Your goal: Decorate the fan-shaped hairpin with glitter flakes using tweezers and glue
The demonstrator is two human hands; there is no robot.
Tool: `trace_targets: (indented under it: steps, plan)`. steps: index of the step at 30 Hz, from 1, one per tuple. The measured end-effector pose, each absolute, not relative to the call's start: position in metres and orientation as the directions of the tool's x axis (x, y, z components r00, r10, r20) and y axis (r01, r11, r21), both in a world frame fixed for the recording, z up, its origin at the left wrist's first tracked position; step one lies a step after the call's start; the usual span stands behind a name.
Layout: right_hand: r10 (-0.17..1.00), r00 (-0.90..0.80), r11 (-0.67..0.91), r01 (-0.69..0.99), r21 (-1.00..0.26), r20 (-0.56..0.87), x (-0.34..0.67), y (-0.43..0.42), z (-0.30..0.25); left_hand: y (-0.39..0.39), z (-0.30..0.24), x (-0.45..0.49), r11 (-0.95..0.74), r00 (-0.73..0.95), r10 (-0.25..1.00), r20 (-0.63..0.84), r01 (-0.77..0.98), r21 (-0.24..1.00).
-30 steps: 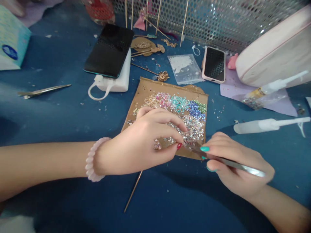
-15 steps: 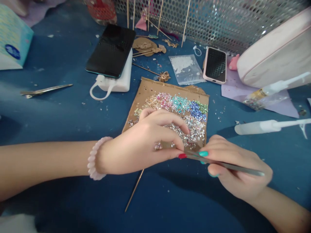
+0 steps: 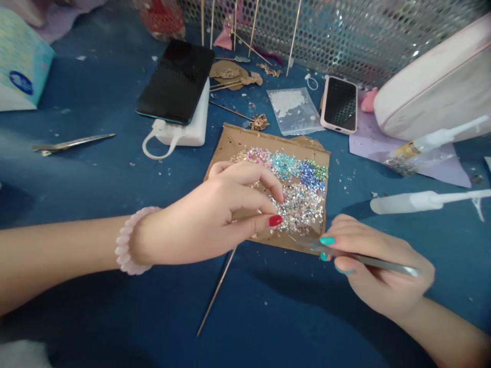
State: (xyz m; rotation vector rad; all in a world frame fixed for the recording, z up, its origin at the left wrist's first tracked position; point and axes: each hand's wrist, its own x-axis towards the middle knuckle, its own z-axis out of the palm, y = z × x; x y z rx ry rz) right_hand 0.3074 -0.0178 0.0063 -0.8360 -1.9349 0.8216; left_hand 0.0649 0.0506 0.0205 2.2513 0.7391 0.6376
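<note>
My left hand point(image 3: 226, 209), with a pink bead bracelet point(image 3: 132, 240) at the wrist, hovers over a piece of cardboard point(image 3: 264, 239). Its thumb and forefinger are pinched close together, and whatever may be between them is too small to make out. To the right, my right hand point(image 3: 383, 266) grips metal tweezers point(image 3: 368, 261), their tips pointing left at the cardboard's front edge. Silver rhinestones point(image 3: 301, 207) lie spread beside my left fingertips. Behind them are turquoise rhinestones point(image 3: 284, 164) and blue rhinestones point(image 3: 311, 176). A thin stick point(image 3: 217, 294) runs from under my left hand toward me.
A black phone point(image 3: 176, 82) lies on a white power bank point(image 3: 197, 128) at the back left. Metal clip point(image 3: 72, 143) lies left. Behind the cardboard are a plastic bag point(image 3: 295, 110) and a pink-cased phone point(image 3: 340, 105). A white glue bottle point(image 3: 406, 201) lies right.
My left hand has drawn back to the left, away from the tweezer tips, uncovering more silver rhinestones. My right hand has shifted slightly right, still holding the tweezers. The stick has stayed put.
</note>
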Motion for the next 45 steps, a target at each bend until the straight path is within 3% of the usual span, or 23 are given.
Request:
trace_targets:
  steps: [14,23,26,31,34,45]
  plan:
    - [0.785,-0.478,0.533,0.199,-0.822,0.394,0.304,-0.019,0.009,0.044,0.016,0.065,-0.663,0.761,0.607,0.227,0.328,0.673]
    - [0.757,-0.525,0.563,0.224,-0.795,0.389,0.300,-0.017,0.013,0.041,0.013,0.066,-0.753,0.763,0.540,0.355,0.251,0.608]
    - [0.704,-0.565,0.656,0.282,-0.700,0.431,0.301,-0.017,0.017,0.040,0.016,0.065,-0.783,0.759,0.550,0.348,0.325,0.530]
    - [0.523,-0.692,0.852,0.407,-0.329,0.497,0.299,-0.020,0.022,0.043,0.019,0.058,-0.801,0.745,0.563,0.357,0.386,0.458]
    - [0.427,-0.728,0.901,0.393,-0.183,0.536,0.297,-0.023,0.022,0.043,0.019,0.049,-0.808,0.739,0.560,0.374,0.389,0.442]
    - [0.327,-0.768,0.930,0.364,-0.045,0.550,0.292,-0.024,0.021,0.024,0.013,0.012,-0.796,0.713,0.577,0.400,0.381,0.469]
